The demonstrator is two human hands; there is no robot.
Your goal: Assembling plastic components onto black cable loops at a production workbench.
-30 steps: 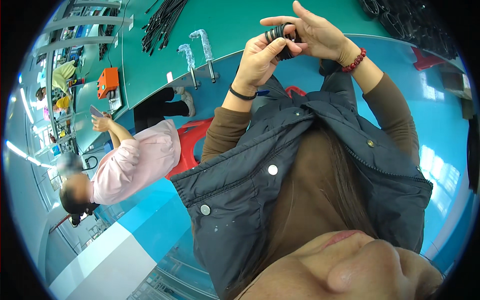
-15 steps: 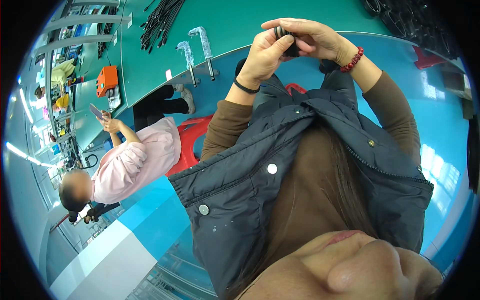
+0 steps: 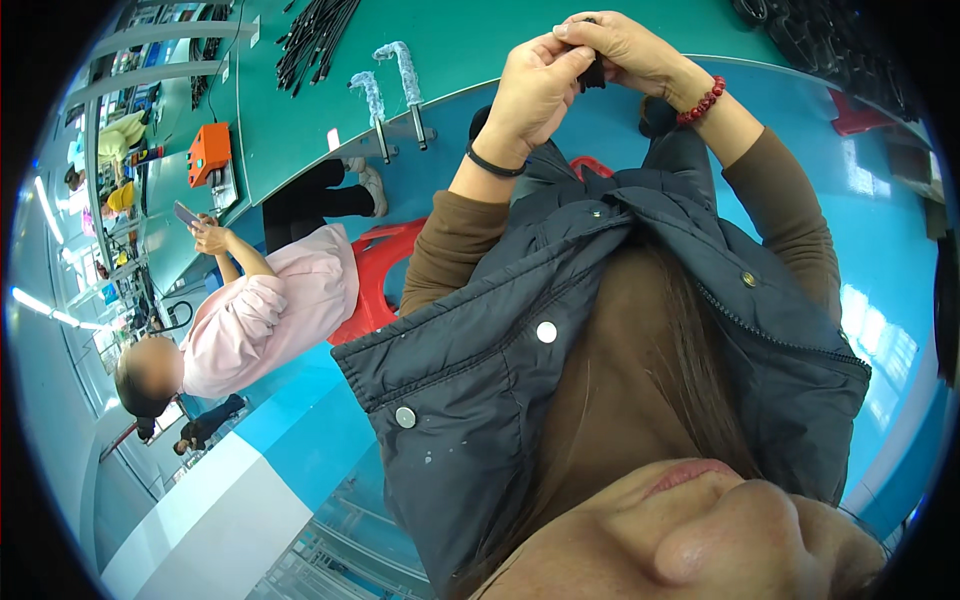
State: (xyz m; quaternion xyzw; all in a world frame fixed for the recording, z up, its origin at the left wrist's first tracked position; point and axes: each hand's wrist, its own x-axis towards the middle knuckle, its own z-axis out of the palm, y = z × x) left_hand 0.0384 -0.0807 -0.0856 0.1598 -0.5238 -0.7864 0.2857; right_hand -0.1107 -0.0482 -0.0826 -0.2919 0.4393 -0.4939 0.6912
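Observation:
My left hand (image 3: 532, 95) and my right hand (image 3: 637, 58) meet just over the near edge of the green table (image 3: 480, 45). Between them is a small black cable bundle (image 3: 594, 74), mostly hidden by my fingers. The left thumb and fingers pinch it from the left side. From the right, my other thumb and forefinger close over its top, where a bit of black shows between the fingertips. How the bundle is fastened cannot be made out.
Loose black cables (image 3: 312, 45) lie at the table's far left, coiled black ones (image 3: 830, 50) at the right. Two plastic-wrapped metal brackets (image 3: 408, 85) jut at the near edge. Left sits a person in pink (image 3: 275, 310) with a phone, by an orange device (image 3: 209, 154).
Both hands have moved slightly up and away from me with the cable bundle. My fingertips have come together at its top, and the loops seen before are now covered.

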